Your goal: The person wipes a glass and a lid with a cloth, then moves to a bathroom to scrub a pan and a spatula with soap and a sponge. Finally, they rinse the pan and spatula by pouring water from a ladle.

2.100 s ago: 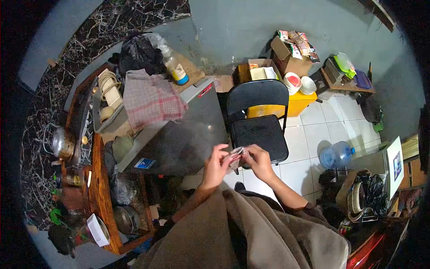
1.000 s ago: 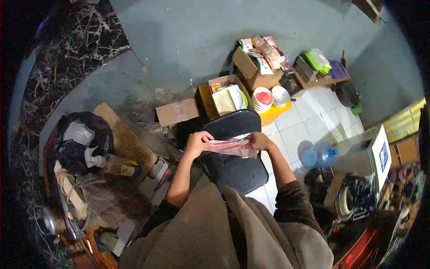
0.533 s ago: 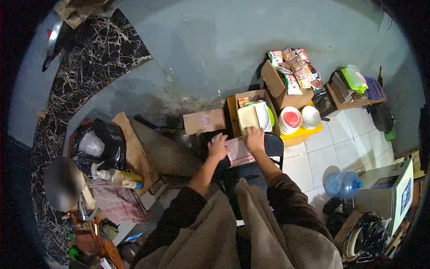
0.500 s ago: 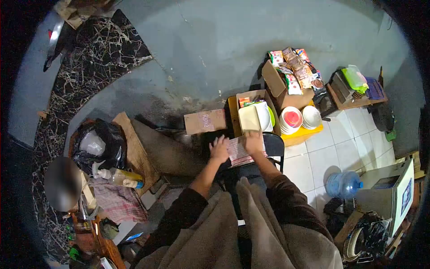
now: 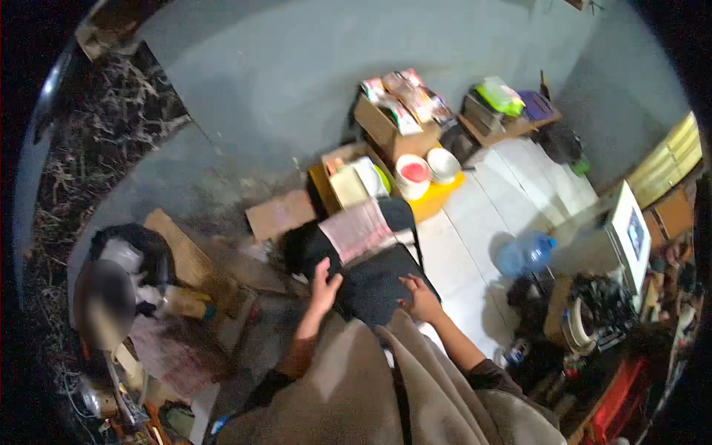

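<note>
The striped pink piece (image 5: 360, 230), cloth or plastic and too blurred to tell, lay draped over the back of the black chair (image 5: 374, 285). The left hand (image 5: 324, 280) rested at the seat's left edge with fingers spread. The right hand (image 5: 417, 298) lay open at the front edge. Both held nothing. Beyond, a cardboard box (image 5: 386, 133) held packets (image 5: 404, 96), and stacked bowls (image 5: 414, 172) sat on a yellow crate (image 5: 437, 196).

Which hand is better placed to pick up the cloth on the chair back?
Probably the left hand: it is open at the seat's left edge, just below the cloth draped over the chair back. The right hand, also empty, rests nearer the seat's front, farther from the cloth.
</note>
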`<state>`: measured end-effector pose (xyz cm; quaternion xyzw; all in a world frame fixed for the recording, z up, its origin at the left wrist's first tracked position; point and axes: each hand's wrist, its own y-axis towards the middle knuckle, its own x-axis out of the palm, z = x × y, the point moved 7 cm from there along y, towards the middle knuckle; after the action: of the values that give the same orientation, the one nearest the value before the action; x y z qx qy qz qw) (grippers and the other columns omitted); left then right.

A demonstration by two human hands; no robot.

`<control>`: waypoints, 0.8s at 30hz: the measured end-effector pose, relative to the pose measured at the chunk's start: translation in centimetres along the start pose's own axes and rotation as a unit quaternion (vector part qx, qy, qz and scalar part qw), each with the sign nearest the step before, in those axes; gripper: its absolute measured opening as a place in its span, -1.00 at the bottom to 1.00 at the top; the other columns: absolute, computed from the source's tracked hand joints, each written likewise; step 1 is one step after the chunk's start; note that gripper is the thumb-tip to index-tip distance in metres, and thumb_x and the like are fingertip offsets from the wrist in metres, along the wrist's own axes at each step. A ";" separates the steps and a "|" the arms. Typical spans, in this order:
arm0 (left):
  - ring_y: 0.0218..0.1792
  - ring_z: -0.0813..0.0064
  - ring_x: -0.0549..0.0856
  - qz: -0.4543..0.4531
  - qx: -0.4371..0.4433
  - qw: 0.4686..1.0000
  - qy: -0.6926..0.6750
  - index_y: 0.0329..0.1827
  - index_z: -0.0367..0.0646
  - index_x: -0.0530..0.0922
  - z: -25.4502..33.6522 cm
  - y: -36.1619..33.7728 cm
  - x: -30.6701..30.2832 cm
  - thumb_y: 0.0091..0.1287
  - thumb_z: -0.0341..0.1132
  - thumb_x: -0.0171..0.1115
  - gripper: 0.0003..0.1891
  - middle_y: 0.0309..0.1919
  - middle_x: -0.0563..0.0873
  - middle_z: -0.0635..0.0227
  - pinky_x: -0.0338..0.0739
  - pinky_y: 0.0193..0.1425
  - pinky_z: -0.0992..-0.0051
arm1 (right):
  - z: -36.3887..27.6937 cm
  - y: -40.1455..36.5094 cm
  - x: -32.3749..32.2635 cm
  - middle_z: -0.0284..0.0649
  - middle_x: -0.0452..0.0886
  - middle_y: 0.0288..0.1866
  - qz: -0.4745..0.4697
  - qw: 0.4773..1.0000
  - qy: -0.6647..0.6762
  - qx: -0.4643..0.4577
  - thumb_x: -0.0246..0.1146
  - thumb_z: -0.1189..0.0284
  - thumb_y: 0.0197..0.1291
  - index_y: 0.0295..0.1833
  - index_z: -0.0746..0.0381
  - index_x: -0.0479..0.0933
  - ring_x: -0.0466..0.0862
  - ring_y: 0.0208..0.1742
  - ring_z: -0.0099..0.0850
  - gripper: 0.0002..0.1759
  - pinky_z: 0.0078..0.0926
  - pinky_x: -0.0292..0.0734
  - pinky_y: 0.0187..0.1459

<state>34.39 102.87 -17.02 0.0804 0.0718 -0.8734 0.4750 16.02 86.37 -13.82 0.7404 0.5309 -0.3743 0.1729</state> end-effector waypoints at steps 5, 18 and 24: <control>0.01 0.43 0.39 -0.078 -0.048 0.994 -0.060 0.04 -0.30 0.26 5.0 -4.0 2.5 0.15 -0.44 0.06 -0.62 0.02 0.38 0.18 0.27 0.08 0.51 | 4.4 -9.5 -6.7 -0.01 0.40 -0.05 -0.022 0.994 0.025 0.101 0.21 0.34 -0.12 0.00 0.18 0.35 0.42 -0.04 -0.12 -0.52 -0.34 0.33 -0.03; -0.23 0.59 0.49 -0.161 0.021 0.985 -0.055 0.04 -0.21 0.24 11.9 0.7 28.8 0.09 -0.52 0.06 -0.59 -0.07 0.47 0.23 0.36 -0.12 0.62 | 20.2 -12.7 -24.3 -0.02 0.47 -0.18 0.175 0.975 0.098 0.097 0.23 0.38 -0.11 -0.04 0.20 0.38 0.51 -0.22 -0.19 -0.57 -0.37 0.41 -0.16; 0.02 0.46 0.39 -0.275 0.031 0.948 -0.159 0.04 -0.19 0.23 21.0 1.7 46.8 0.10 -0.41 0.08 -0.58 -0.02 0.41 0.26 0.29 -0.01 0.52 | 22.2 -13.1 -38.0 -0.07 0.48 -0.22 0.260 0.953 0.130 0.079 0.17 0.52 -0.08 -0.06 0.25 0.39 0.52 -0.22 -0.32 -0.63 -0.48 0.41 -0.20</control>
<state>9.19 59.41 -6.40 -0.0681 -0.0123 -0.9733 0.2188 -10.16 51.89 1.39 0.9064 0.3060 -0.2580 0.1347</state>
